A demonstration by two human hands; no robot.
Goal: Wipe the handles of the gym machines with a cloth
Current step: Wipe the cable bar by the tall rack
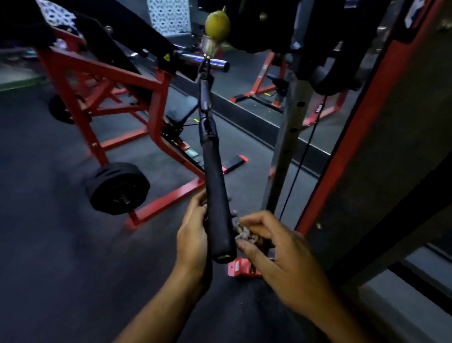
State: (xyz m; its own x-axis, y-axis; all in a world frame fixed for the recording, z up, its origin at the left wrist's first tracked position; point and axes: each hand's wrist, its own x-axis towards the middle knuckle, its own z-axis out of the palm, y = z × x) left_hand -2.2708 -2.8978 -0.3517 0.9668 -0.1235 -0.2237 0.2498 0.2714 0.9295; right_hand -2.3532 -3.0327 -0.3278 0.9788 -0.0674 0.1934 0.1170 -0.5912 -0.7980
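Lower centre: left hand (pixel 193 237) fingers grip the black foam cable handle (pixel 217 197); right hand (pixel 275 251) pinches a crumpled grey cloth (pixel 245 234) just beside it.

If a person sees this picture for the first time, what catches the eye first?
The long black handle hanging in the middle, with the left hand gripping its lower end and the right hand pinching a crumpled cloth beside it. Next, the red machine frame at left with its black weight plate.
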